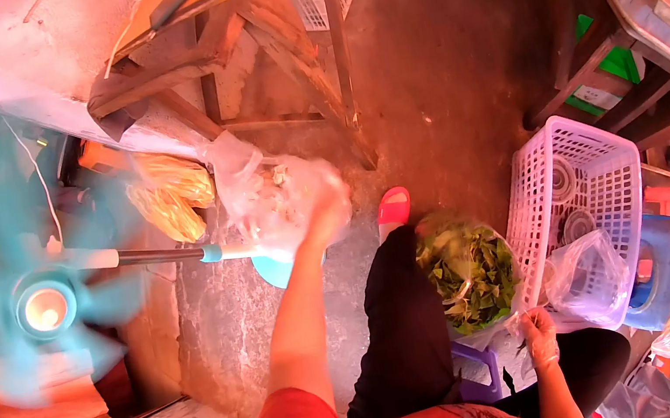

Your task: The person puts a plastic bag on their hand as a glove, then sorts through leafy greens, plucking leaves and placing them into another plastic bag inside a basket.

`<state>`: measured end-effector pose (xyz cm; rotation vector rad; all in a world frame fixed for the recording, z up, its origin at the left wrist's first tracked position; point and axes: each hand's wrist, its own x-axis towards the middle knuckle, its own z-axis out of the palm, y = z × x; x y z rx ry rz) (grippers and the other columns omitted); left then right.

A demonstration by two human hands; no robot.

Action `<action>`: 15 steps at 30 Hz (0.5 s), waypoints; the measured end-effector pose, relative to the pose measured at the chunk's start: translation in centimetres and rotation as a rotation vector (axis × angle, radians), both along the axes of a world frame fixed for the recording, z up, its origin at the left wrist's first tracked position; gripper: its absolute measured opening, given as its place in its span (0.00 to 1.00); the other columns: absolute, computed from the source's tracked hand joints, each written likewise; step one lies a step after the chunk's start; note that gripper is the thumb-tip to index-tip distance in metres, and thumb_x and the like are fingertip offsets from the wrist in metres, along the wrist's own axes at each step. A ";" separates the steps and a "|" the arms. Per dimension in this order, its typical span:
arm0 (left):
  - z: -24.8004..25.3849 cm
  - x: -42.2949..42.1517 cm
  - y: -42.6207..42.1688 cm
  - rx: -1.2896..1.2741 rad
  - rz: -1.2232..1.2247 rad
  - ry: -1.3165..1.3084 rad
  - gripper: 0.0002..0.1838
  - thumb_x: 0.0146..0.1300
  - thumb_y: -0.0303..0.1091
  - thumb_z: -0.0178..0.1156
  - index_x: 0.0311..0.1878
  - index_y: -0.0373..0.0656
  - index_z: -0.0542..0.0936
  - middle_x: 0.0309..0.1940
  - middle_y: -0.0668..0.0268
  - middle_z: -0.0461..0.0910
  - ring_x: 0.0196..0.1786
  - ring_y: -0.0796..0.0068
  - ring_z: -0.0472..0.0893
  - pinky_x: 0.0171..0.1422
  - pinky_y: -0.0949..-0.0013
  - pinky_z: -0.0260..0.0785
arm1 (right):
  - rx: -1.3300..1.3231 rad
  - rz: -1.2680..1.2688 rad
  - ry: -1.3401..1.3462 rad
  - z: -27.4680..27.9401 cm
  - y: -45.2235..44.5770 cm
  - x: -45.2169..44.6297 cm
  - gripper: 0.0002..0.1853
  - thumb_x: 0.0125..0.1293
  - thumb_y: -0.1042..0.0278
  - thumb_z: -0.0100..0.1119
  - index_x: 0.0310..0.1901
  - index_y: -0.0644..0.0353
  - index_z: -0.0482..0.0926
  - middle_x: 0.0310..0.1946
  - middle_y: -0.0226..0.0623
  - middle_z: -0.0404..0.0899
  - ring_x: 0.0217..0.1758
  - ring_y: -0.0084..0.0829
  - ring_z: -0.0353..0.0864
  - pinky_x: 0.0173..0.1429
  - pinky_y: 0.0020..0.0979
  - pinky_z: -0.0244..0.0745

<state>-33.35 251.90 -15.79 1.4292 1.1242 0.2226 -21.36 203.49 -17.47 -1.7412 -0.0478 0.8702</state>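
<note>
My left hand, smeared by motion, is stretched out at a clear plastic bag with pale contents; whether its fingers grip the bag cannot be told. My right hand seems to have thin clear plastic over it. Its fingers are closed beside the near edge of a round heap of green leaves, which has clear plastic around it. What they hold is too small to make out. Under the leaves shows part of a purple stool.
On the left a teal fan is spinning, its pole reaching toward the plastic bag. Yellow plastic bags lie beyond. A white basket with a clear bag stands right, by a blue container. Wooden legs rise ahead.
</note>
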 end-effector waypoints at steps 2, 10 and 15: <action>-5.8 0.0 -2.2 0.157 -0.639 0.098 0.19 0.66 0.42 0.49 0.53 0.37 0.71 0.44 0.61 0.76 0.52 0.65 0.73 0.60 0.63 0.63 | 0.033 -0.020 -0.023 0.1 -0.3 0.0 0.05 0.63 0.71 0.55 0.30 0.59 0.72 0.23 0.21 0.68 0.26 0.14 0.63 0.30 0.19 0.59; 6.0 2.5 -8.5 0.752 -0.429 0.609 0.24 0.60 0.48 0.52 0.55 0.44 0.72 0.52 0.54 0.76 0.58 0.53 0.72 0.62 0.29 0.47 | -0.084 -0.066 -0.206 3.7 -1.6 0.8 0.09 0.63 0.65 0.55 0.30 0.61 0.72 0.20 0.25 0.65 0.25 0.19 0.62 0.29 0.27 0.63; 11.4 0.6 -17.3 0.985 -0.459 -0.219 0.07 0.56 0.27 0.57 0.39 0.39 0.78 0.34 0.56 0.79 0.40 0.55 0.77 0.47 0.58 0.68 | 0.043 -0.195 -0.211 5.3 -2.0 1.6 0.11 0.63 0.61 0.56 0.29 0.60 0.74 0.20 0.23 0.66 0.23 0.17 0.62 0.27 0.24 0.61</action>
